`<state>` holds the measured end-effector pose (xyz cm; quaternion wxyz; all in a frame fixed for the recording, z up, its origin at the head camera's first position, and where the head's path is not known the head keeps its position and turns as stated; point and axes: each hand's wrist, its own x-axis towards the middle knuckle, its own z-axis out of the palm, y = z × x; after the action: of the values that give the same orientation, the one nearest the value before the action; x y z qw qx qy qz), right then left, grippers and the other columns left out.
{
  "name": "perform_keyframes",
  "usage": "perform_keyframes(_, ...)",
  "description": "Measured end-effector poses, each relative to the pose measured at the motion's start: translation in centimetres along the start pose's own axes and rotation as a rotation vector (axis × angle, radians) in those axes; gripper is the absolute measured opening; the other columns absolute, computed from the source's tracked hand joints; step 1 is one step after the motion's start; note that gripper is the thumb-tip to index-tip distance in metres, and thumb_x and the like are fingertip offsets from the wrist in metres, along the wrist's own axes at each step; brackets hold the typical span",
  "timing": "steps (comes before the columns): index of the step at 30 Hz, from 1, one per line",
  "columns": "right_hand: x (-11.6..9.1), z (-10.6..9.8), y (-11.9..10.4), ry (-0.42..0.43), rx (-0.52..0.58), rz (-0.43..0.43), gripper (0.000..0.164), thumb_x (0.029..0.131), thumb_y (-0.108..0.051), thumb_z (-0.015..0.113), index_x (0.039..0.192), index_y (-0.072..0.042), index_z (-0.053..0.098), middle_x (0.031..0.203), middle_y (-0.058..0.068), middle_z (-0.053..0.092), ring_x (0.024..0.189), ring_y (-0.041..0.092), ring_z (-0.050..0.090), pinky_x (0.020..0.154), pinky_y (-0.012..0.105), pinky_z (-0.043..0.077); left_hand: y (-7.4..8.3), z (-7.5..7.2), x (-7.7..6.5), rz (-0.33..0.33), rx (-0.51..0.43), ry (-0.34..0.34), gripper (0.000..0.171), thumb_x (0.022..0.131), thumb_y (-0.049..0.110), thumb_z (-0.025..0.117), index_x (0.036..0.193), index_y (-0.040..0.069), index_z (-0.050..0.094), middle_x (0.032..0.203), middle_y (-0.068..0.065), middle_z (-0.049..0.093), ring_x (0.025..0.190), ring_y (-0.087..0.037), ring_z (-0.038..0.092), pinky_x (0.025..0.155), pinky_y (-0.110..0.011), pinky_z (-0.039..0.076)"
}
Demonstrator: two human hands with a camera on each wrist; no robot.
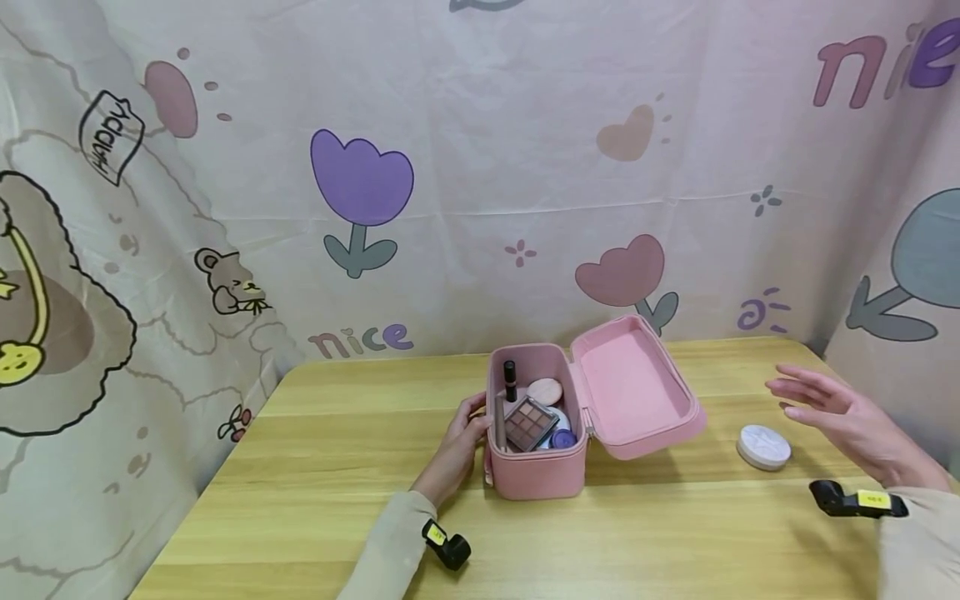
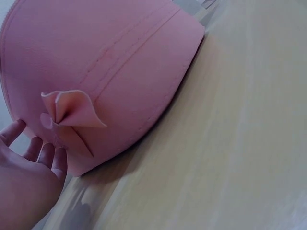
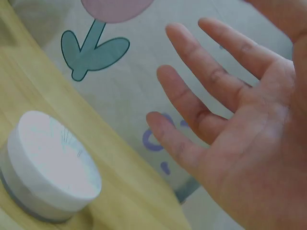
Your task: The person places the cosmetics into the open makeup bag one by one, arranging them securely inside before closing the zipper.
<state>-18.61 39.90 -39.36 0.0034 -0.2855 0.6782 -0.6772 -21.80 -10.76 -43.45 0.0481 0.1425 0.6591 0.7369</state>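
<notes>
A pink cosmetic case [image 1: 536,477] stands on the table with its lid [image 1: 637,392] swung out to the right. Inside lie an eyeshadow palette [image 1: 529,423], a black tube [image 1: 510,381], a pale round compact [image 1: 545,392] and a purple-lidded pot [image 1: 562,439]. My left hand [image 1: 459,446] touches the case's left side, its fingers loosely bent against the wall near a pink bow [image 2: 76,112]. My right hand [image 1: 843,417] is raised at the right with spread fingers and nothing in it. Below and left of it sits a white round powder case [image 1: 763,447], apart from the fingers.
The wooden table [image 1: 337,467] ends at the back against a printed curtain [image 1: 465,167], which also hangs along both sides. A small camera is strapped to each wrist. The opened lid reaches over the table between the case and the powder case.
</notes>
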Motion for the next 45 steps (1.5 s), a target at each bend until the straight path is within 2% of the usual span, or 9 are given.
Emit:
perform_keyframes(3, -0.5, -0.5, 0.8, 0.025, 0.051, 0.034, 0.062, 0.094, 0.019, 0.035, 0.140, -0.021, 0.047, 0.129, -0.007, 0.060, 0.115, 0.002, 0.055, 0.087, 0.016, 0.046, -0.1, 0.0, 0.1, 0.003, -0.011, -0.003, 0.059, 0.093, 0.018, 0.048, 0.144, -0.005, 0.030, 0.144, -0.026, 0.033, 0.123, -0.038, 0.041, 0.097, -0.036, 0.036)
perform_keyframes(7, -0.9, -1.0, 1.9, -0.010, 0.107, 0.073, 0.064, 0.095, 0.019, 0.033, 0.142, -0.023, 0.044, 0.133, -0.008, 0.057, 0.118, 0.001, 0.052, 0.088, 0.016, 0.044, -0.1, 0.0, 0.2, 0.000, -0.021, -0.007, 0.059, 0.093, 0.018, 0.048, 0.144, -0.005, 0.029, 0.144, -0.026, 0.033, 0.123, -0.038, 0.041, 0.096, -0.034, 0.036)
perform_keyframes(13, -1.4, -1.3, 3.8, -0.084, 0.104, 0.123, 0.066, 0.094, 0.019, 0.035, 0.142, -0.027, 0.043, 0.136, -0.012, 0.053, 0.120, 0.000, 0.049, 0.090, 0.014, 0.041, 0.1, 0.0, 0.1, -0.004, -0.014, -0.013, 0.059, 0.093, 0.018, 0.048, 0.144, -0.005, 0.029, 0.144, -0.026, 0.032, 0.122, -0.038, 0.042, 0.096, -0.035, 0.036)
perform_keyframes(18, -1.7, -1.4, 5.2, -0.106, 0.102, 0.186, 0.065, 0.094, 0.017, 0.038, 0.140, -0.029, 0.043, 0.136, -0.014, 0.053, 0.120, -0.003, 0.048, 0.089, 0.010, 0.037, 0.1, -0.2, 0.0, -0.002, -0.009, -0.009, 0.058, 0.093, 0.018, 0.048, 0.144, -0.004, 0.029, 0.144, -0.025, 0.033, 0.123, -0.038, 0.040, 0.096, -0.036, 0.035)
perform_keyframes(25, -2.3, -1.6, 6.1, -0.132, 0.144, 0.134, 0.074, 0.090, 0.022, 0.039, 0.141, -0.031, 0.040, 0.138, -0.014, 0.051, 0.121, -0.004, 0.046, 0.090, 0.012, 0.038, 0.0, -0.2, 0.2, -0.002, -0.032, -0.030, 0.060, 0.093, 0.018, 0.049, 0.144, -0.004, 0.028, 0.144, -0.025, 0.031, 0.125, -0.038, 0.038, 0.097, -0.036, 0.034)
perform_keyframes(35, -1.9, -1.1, 5.6, -0.070, -0.129, 0.202, 0.078, 0.085, 0.018, 0.053, 0.145, -0.030, 0.038, 0.130, -0.021, 0.053, 0.115, -0.011, 0.044, 0.085, 0.008, 0.035, -0.1, -0.2, 0.3, -0.002, -0.018, -0.013, 0.061, 0.091, 0.020, 0.049, 0.144, -0.004, 0.030, 0.141, -0.026, 0.034, 0.121, -0.036, 0.041, 0.095, -0.036, 0.035)
perform_keyframes(41, -1.6, -0.8, 5.3, -0.076, -0.173, 0.213, 0.078, 0.084, 0.017, 0.057, 0.140, -0.035, 0.041, 0.128, -0.023, 0.054, 0.112, -0.010, 0.046, 0.084, 0.010, 0.039, -0.1, -0.1, 0.4, 0.005, -0.034, -0.012, 0.061, 0.090, 0.019, 0.049, 0.144, -0.004, 0.030, 0.144, -0.025, 0.032, 0.123, -0.037, 0.038, 0.095, -0.034, 0.035)
perform_keyframes(45, -1.6, -0.8, 5.3, -0.033, -0.242, 0.252, 0.075, 0.082, 0.012, 0.063, 0.144, -0.025, 0.042, 0.125, -0.028, 0.051, 0.108, -0.011, 0.046, 0.083, 0.009, 0.039, -0.1, -0.1, 0.4, 0.013, -0.039, -0.017, 0.062, 0.090, 0.020, 0.049, 0.143, -0.005, 0.030, 0.144, -0.026, 0.031, 0.124, -0.039, 0.037, 0.096, -0.034, 0.035)
